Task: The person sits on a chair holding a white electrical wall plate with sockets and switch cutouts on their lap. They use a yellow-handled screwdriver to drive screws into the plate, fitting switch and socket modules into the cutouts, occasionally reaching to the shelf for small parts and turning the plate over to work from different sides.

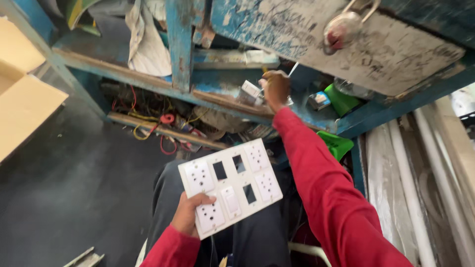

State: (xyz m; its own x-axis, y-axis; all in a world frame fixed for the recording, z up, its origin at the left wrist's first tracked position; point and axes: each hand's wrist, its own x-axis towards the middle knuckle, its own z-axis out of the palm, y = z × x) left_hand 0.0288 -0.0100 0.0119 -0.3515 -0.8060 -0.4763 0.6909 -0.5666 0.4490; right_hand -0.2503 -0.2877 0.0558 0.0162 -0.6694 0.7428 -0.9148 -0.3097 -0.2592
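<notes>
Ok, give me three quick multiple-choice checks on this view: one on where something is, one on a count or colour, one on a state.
1. Where is the right hand?
A. Resting on the floor
B. Reaching into the blue workbench shelf
C. Gripping the white pipes

2. How many empty cut-outs show in the white switch-and-socket plate?
A. One
B. Three
C. Six

3. What is the state of the left hand?
A. Closed on the plate's lower left edge
B. Open and empty
C. Out of view

Answers:
1. B, the red-sleeved arm stretches up and the hand sits among small boxes on the shelf.
2. B, three dark rectangular openings show between the fitted sockets and switch.
3. A, the thumb lies over the plate's front with the fingers behind it.
</notes>
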